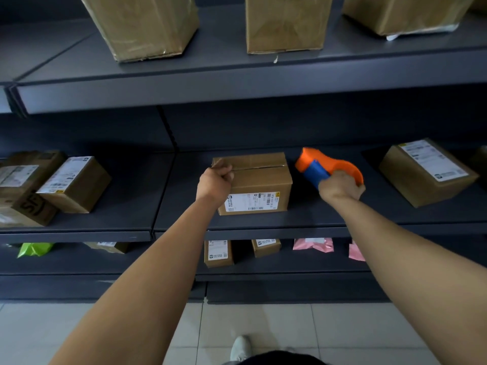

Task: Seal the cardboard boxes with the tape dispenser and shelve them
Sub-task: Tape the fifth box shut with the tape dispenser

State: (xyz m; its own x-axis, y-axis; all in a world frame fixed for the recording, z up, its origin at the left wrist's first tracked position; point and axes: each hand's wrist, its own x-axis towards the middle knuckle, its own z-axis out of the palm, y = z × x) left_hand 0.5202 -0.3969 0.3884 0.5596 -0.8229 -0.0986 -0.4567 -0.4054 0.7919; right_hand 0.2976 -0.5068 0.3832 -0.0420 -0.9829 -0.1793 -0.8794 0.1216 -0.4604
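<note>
The left hand [214, 180] curls over the box [259, 185] at its top left corner, likely steadying it near the shelf's [303, 222] front edge. The right hand [341, 188] grips the dispenser [324, 164] just right of the box, apart from it. The seam seems taped, though the light is dim; other parcels [428, 171] sit on dark shelving above a tiled floor [290, 325].
</note>
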